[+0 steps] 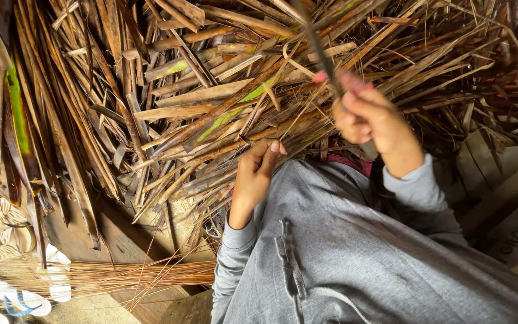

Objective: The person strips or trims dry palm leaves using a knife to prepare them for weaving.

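Right hand point(372, 117) clenched round blurred knife point(322, 51), maybe leaf too; left hand point(258, 171) loosely curled, pinching leaf strip point(223, 114). Risk: blade slipping, nicking fingers.

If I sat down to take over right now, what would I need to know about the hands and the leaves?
Left hand: loosely curled, fingertips at the near edge of the heap of dry palm leaves; whether it grips a strip cannot be told.
Right hand: closed around a long dark strip that points up and away over the heap; the motion blurs it.
Things: the heap fills the space in front of the lap. A bundle of thin pale ribs lies on the floor to the left, next to sandals.
Done: some ribs are already gathered in that bundle.
Left: most of the heap looks unstripped.
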